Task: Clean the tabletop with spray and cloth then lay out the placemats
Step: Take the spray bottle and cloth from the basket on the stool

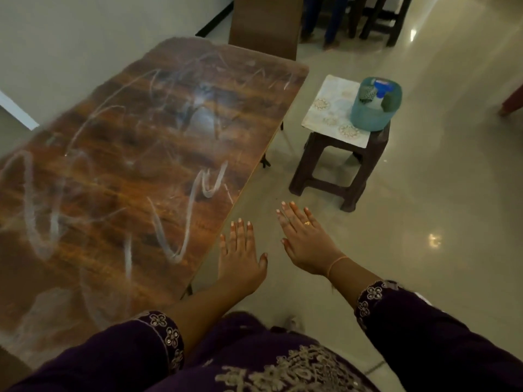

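head view: left hand point(240, 257), right hand point(307, 241) flat; placemats point(325, 108) well apart ahead.

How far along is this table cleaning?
Barely begun. The tabletop is covered in white streaks. The left hand and right hand are empty. The spray bottle sits in the tub on the placemats, on the stool. Spraying, wiping and laying mats remain.

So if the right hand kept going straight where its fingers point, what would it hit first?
Probably the table, at its long edge: the right hand angles left of the stool. Depth is unclear, though.
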